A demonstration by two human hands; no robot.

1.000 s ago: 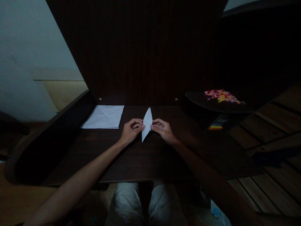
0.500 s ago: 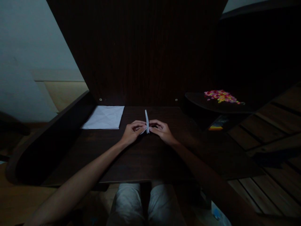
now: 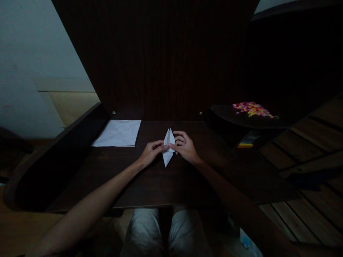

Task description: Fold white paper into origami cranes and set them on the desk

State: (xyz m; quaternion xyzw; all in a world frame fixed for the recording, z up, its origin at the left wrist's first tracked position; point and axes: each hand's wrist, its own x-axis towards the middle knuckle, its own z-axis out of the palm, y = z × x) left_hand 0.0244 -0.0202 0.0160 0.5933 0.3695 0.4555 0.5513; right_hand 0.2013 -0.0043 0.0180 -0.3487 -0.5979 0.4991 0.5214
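Note:
A folded white origami paper (image 3: 168,157), long and pointed at both ends, is held between my two hands over the dark desk. Its upper end is split into two narrow points, and its broad face is turned toward me. My left hand (image 3: 150,152) pinches the left edge, thumb on the front. From the other side, my right hand (image 3: 185,147) grips the paper, its thumb across the middle and its other fingers partly behind and beside the edge.
A stack of creased white paper sheets (image 3: 118,132) lies at the desk's (image 3: 150,185) back left. On the right, a raised shelf (image 3: 227,116) bears a pile of small pink, red and yellow pieces (image 3: 253,109). A dark side panel (image 3: 56,157) bounds the left.
The folded paper was edge-on and upright between my hands; now its broad face shows and a point hangs toward me. My right fingers have spread a little.

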